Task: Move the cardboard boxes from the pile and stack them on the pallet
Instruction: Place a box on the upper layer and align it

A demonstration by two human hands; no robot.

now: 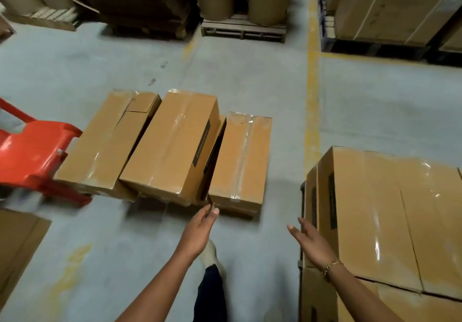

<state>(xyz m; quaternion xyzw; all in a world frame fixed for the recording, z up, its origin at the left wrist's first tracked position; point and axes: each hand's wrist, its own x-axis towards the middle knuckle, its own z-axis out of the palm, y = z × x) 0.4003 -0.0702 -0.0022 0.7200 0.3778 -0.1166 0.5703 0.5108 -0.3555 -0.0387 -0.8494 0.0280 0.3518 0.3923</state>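
On a grey concrete floor (250,76) crossed by a yellow line (312,96), three taped boxes (172,144) lie heaped beside a red chair (32,151). Stacked boxes (390,211) stand right. Left hand (200,231) and right hand (310,241) reach forward, fingers straight, holding nothing.

What may be a red plastic chair (32,151) runs off the left edge, its lower part smeared by motion. Print on the black label (201,144) is too small to read. The lower boxes (235,212) are mostly covered by those above. The right stack (375,209) is cut by the right and bottom edges.
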